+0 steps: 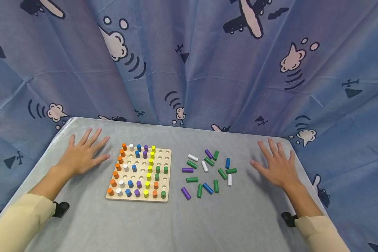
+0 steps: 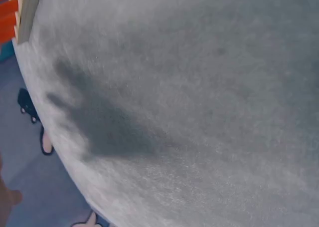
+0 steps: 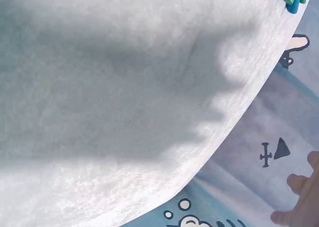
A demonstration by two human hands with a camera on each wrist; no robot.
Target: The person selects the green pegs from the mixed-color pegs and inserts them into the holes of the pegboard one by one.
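My left hand [image 1: 83, 154] is spread with straight fingers at the left, beside a wooden pegboard [image 1: 169, 164]. Orange pegs [image 1: 116, 174] line the board's left column, and a column of yellow pegs [image 1: 149, 169] runs right of its middle. White, blue, purple and green pegs fill some other holes. Over the table's right side, my right hand [image 1: 278, 164] also has its fingers spread and holds nothing. Between board and right hand lie loose pegs: green [image 1: 192, 180], purple [image 1: 187, 170], white [image 1: 229, 180] and blue [image 1: 208, 188]. The wrist views show hand shadows on the tabletop.
A grey cloth-like surface covers the table [image 1: 189, 224]. Behind its far edge hangs a blue curtain [image 1: 201, 87] with airplane and cloud prints, which also borders both sides. A black wrist strap piece [image 1: 61, 209] shows by the left sleeve, another [image 1: 289, 219] by the right.
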